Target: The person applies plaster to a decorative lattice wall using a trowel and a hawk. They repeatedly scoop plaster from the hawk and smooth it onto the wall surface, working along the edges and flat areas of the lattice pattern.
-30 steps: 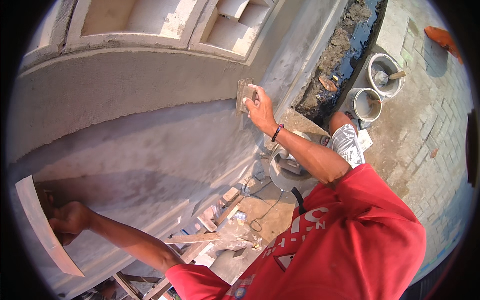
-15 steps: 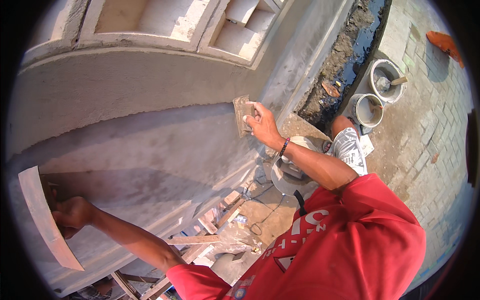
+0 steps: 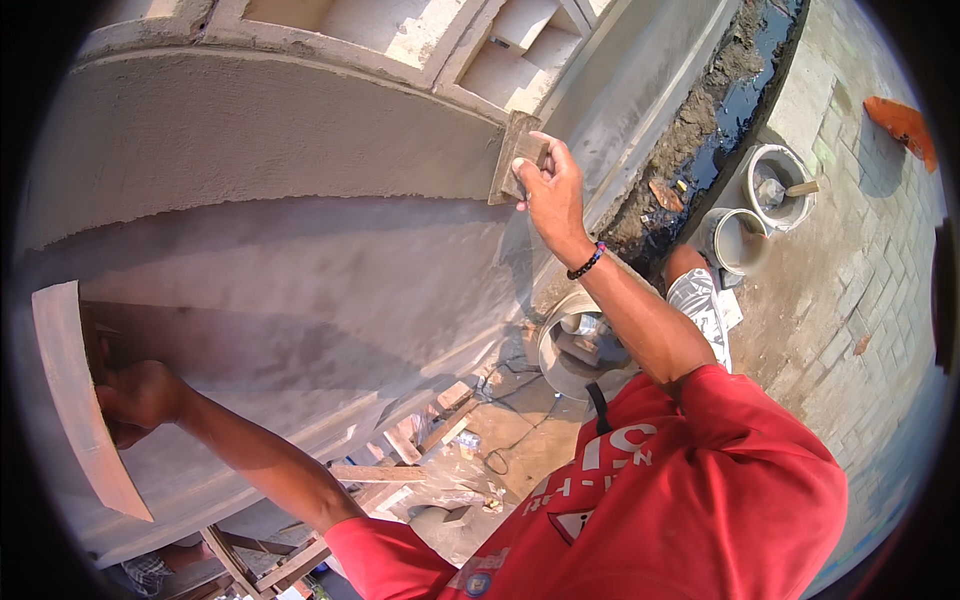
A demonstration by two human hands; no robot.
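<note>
Right hand [image 3: 552, 190]: I saw its fingers clenched on a wooden float [image 3: 512, 156], pressed to the plastered wall [image 3: 300, 250].
Left hand [image 3: 140, 400]: it gripped a board [image 3: 80, 400]; fingertips hidden behind it.

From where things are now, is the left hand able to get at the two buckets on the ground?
Probably not: the left hand grips a board against the wall, while the buckets sit far below.
</note>
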